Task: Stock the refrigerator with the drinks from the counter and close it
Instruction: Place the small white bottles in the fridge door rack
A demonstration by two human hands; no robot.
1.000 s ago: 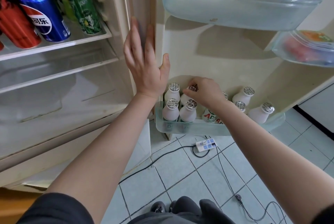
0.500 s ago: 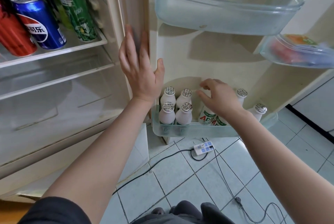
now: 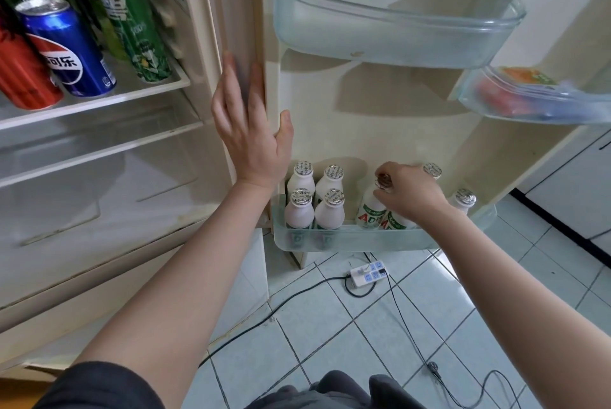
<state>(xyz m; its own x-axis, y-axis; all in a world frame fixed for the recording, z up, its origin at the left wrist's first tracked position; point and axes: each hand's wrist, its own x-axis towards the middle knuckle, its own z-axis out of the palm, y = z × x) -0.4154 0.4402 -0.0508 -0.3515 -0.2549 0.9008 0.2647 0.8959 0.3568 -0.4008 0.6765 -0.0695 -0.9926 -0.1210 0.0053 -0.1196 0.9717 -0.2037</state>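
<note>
The left hand (image 3: 246, 131) lies flat and open against the edge of the fridge (image 3: 228, 12), fingers spread upward along the frame beside the door (image 3: 380, 117), holding nothing. The right hand (image 3: 408, 193) reaches down into the bottom door bin (image 3: 363, 238), its fingertips pinched around the foil cap of a small white bottle (image 3: 370, 210) with a green and red label; that bottle stands in the bin, touching a second labelled one partly hidden under the hand. To their left, four more bottles (image 3: 314, 200) stand upright in a tight two-by-two block at the bin's hinge end, foil tops up. Two further caps (image 3: 464, 196) show past the right wrist, toward the bin's far end. Above, a clear upper bin (image 3: 396, 41) hangs on the door, and another bin (image 3: 535, 101) at the right holds something red and orange, too blurred to name. Inside the fridge, a shelf (image 3: 99, 101) carries a blue can (image 3: 71, 51), a red can (image 3: 23, 75) just beside it, a tall green can (image 3: 132, 22), and green-labelled bottles behind. Below the door, a white power strip (image 3: 367, 274) with a black cable lies on the tiled floor (image 3: 330, 342).
</note>
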